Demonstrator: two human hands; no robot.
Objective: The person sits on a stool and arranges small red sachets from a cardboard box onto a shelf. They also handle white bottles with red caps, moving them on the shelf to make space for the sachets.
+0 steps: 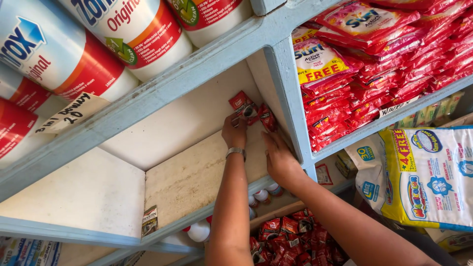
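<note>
Left hand [233, 132] pinching red sachets [243, 104] upright at shelf corner | right hand [277, 156] flat, fingers touching neighbouring red sachet [267, 117] | sachets lie just beyond fingertips, against blue divider [288, 93]

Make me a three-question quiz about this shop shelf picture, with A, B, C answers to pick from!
1. Where are both hands?
A. On the big white bottles
B. At the back right corner of the middle shelf
C. Inside the yellow and white bag

2. What colour are the small packets the hands touch?
A. Red
B. Green
C. Blue

3. What is on the left wrist?
A. A glove
B. Nothing
C. A silver watch

Answers:
1 B: the left hand and the right hand both reach into the corner of the pale shelf.
2 A: the small packets leaning on the back wall are red.
3 C: a silver watch circles that wrist.
</note>
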